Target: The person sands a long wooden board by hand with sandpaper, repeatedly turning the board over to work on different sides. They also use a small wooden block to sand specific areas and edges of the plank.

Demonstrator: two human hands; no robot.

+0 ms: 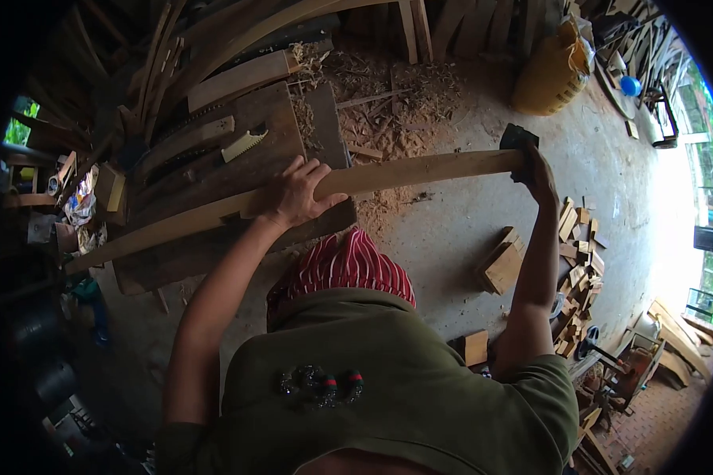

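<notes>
A long, slightly curved wooden plank (420,172) lies across the workbench (269,119), and its right end sticks out past the bench over the floor. My left hand (299,194) is closed over the plank near the bench's edge, thumb on the near side and fingers on the far side. At the plank's right end, my right hand (537,172) is closed on a dark, flat, pad-like thing (518,137) that touches the wood. Its exact kind is unclear. A pale piece with a jagged edge (244,146) rests on the bench beyond my left hand.
Wood shavings (396,111) cover the floor beyond the plank. A yellow sack (553,73) stands at the far right. Wood offcuts (580,277) are piled right of my right arm, near a wooden block (502,265). More boards (242,79) lie at the back left.
</notes>
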